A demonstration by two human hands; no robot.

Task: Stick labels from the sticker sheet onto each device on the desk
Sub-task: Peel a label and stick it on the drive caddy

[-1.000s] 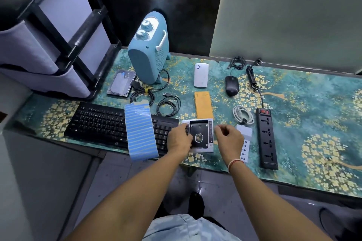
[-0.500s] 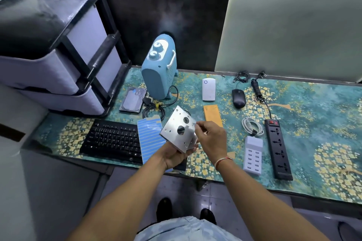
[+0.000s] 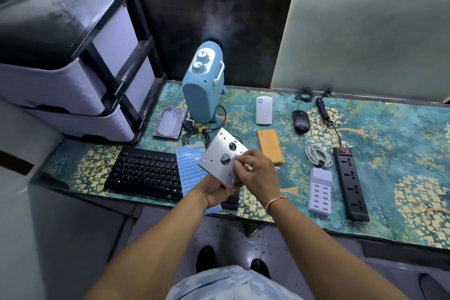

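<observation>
My left hand (image 3: 216, 192) grips a flat silver metal drive caddy (image 3: 220, 153) from below and holds it tilted above the desk's front edge. My right hand (image 3: 255, 173) lies on the caddy's right side with its fingertips pinched against the metal near a round hole; whether a label sits under them is hidden. The blue striped sticker sheet (image 3: 190, 168) lies over the right end of the black keyboard (image 3: 146, 173), partly behind the caddy and my left hand.
On the patterned desk mat (image 3: 401, 153) sit a blue heater (image 3: 203, 87), hard drive (image 3: 170, 123), white adapter (image 3: 264, 110), mouse (image 3: 301, 121), orange power bank (image 3: 270, 145), white USB hub (image 3: 320, 190), black power strip (image 3: 349, 182) and coiled cables. A drawer unit (image 3: 73, 61) stands at left.
The caddy was lying on the desk under both hands; my left hand has lifted and flipped it so its silver side faces up, and my right hand now pinches at its surface.
</observation>
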